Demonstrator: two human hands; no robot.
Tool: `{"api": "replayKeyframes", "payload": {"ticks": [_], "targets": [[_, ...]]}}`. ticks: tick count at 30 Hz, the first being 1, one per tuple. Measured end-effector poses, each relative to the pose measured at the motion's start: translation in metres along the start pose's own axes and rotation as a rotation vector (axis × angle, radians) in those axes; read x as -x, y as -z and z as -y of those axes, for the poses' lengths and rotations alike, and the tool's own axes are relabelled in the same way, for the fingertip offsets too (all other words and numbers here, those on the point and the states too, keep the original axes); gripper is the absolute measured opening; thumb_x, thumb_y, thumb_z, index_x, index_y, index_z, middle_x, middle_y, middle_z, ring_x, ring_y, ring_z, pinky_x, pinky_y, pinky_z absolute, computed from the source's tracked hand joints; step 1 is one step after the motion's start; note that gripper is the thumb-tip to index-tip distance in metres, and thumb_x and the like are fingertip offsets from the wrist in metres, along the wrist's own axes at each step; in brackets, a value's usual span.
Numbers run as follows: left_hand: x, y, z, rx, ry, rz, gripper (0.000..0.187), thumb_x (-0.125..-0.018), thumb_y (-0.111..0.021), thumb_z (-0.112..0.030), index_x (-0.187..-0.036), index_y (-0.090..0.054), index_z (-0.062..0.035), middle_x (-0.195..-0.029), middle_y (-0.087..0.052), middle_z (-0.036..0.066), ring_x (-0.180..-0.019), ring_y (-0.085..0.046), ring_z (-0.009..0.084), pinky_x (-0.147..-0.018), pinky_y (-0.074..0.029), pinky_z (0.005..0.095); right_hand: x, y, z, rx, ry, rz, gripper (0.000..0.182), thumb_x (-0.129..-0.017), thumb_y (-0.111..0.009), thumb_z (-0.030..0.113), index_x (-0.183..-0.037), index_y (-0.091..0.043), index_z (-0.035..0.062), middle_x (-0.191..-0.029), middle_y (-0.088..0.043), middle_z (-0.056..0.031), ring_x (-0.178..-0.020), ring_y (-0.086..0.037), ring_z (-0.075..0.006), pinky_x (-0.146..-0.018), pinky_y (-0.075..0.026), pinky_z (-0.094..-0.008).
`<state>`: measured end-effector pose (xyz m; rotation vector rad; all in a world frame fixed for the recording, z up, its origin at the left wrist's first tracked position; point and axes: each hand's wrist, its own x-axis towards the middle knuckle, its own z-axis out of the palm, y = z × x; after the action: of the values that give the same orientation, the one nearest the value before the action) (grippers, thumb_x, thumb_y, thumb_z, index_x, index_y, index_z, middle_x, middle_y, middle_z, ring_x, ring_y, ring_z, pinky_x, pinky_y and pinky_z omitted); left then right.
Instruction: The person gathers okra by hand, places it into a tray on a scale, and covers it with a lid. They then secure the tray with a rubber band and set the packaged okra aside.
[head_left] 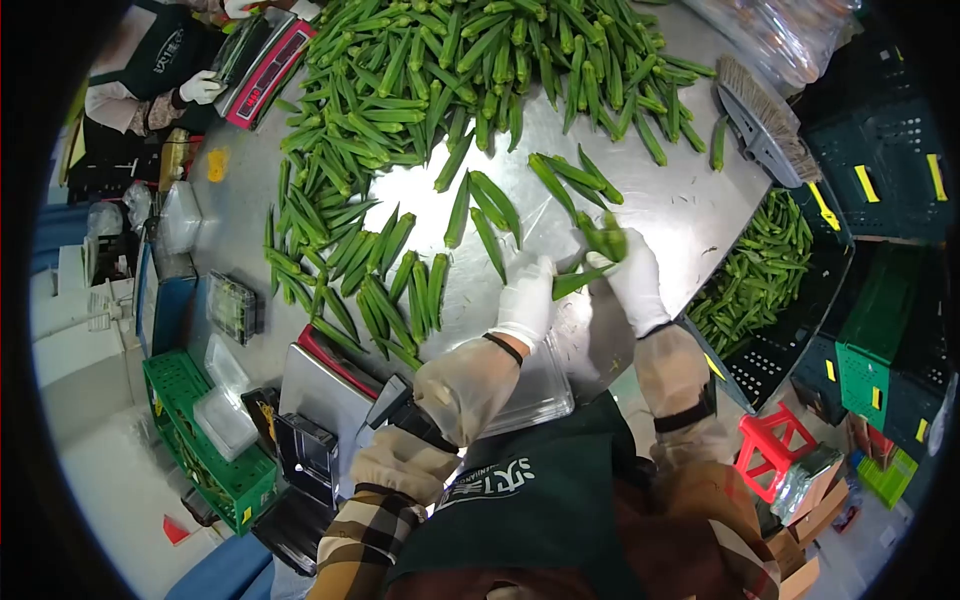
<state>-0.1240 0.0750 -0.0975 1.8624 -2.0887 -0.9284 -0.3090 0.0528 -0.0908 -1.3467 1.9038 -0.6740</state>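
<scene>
Both of my hands wear white gloves over the metal table point(610, 365). My left hand point(525, 303) is closed on the end of an okra pod point(572, 283) that points to the right. Just right of it, my right hand point(638, 280) grips okra point(605, 238), which is blurred by motion. Several loose pods point(575, 180) lie beyond my hands, and a few more point(490, 210) lie to the left. A large okra pile point(430, 75) covers the far part of the table. Close to my body, a clear plastic tray point(540, 390) rests partly under my left forearm.
A brush point(765, 125) lies at the table's right edge, beside a dark crate point(740, 375) of okra. A scale point(335, 375) and a green crate point(205, 440) stand at left. A co-worker's gloved hand point(202, 88) touches another scale point(268, 80). A red stool point(775, 450) stands lower right.
</scene>
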Motion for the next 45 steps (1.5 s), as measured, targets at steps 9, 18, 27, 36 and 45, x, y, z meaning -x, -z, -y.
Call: {"api": "replayKeyframes", "payload": {"ticks": [9, 18, 27, 36, 45], "targets": [[-0.001, 0.08, 0.045, 0.389, 0.153, 0.016, 0.02, -0.082, -0.064, -0.01, -0.094, -0.051, -0.0033, -0.081, -0.06, 0.022, -0.078, -0.061, 0.0392, -0.071, -0.047, 0.0431, -0.052, 0.027, 0.027, -0.034, 0.17, 0.061, 0.039, -0.073, -0.071, 0.017, -0.108, -0.064, 0.0023, -0.088, -0.069, -0.0203, -0.083, -0.066, -0.0372, -0.077, -0.053, -0.0396], [-0.013, 0.071, 0.034, 0.059, 0.229, -0.077, 0.046, -0.076, -0.078, -0.032, -0.102, -0.058, -0.0006, -0.086, -0.066, 0.024, -0.084, -0.065, 0.0407, -0.075, -0.051, 0.0475, -0.109, -0.033, 0.06, 0.445, 0.324, -0.045, 0.036, -0.074, -0.073, 0.021, -0.101, -0.057, 0.005, -0.091, -0.067, -0.0181, -0.084, -0.065, -0.0386, -0.072, -0.051, -0.0454], [0.0, 0.097, 0.06, 0.208, 0.301, 0.155, 0.034, -0.078, -0.068, -0.025, -0.096, -0.066, 0.004, -0.076, -0.066, 0.018, -0.069, -0.066, 0.0264, -0.067, -0.052, 0.036, -0.105, 0.065, 0.059, -0.134, 0.092, -0.069, 0.053, -0.074, -0.073, 0.021, -0.118, -0.06, -0.0043, -0.101, -0.07, -0.0183, -0.094, -0.068, -0.0279, -0.082, -0.051, -0.0348], [-0.072, 0.103, 0.091, -0.201, 0.19, -0.267, 0.042, -0.078, -0.072, -0.032, -0.101, -0.059, 0.0007, -0.086, -0.069, 0.019, -0.078, -0.067, 0.0374, -0.074, -0.053, 0.0431, -0.106, 0.001, 0.034, 0.621, 0.178, -0.128, 0.059, -0.068, -0.079, 0.028, -0.118, -0.059, 0.004, -0.094, -0.069, -0.0208, -0.086, -0.067, -0.0362, -0.077, -0.053, -0.0431], [-0.053, 0.132, 0.093, 0.268, 0.496, -0.086, 0.046, -0.074, -0.071, -0.019, -0.113, -0.061, 0.0035, -0.092, -0.07, 0.019, -0.08, -0.07, 0.0281, -0.075, -0.054, 0.0347, -0.097, 0.02, 0.065, 0.541, 0.091, -0.055, 0.064, -0.066, -0.08, 0.027, -0.118, -0.054, 0.0031, -0.093, -0.069, -0.0204, -0.086, -0.067, -0.036, -0.077, -0.053, -0.0441]]}}
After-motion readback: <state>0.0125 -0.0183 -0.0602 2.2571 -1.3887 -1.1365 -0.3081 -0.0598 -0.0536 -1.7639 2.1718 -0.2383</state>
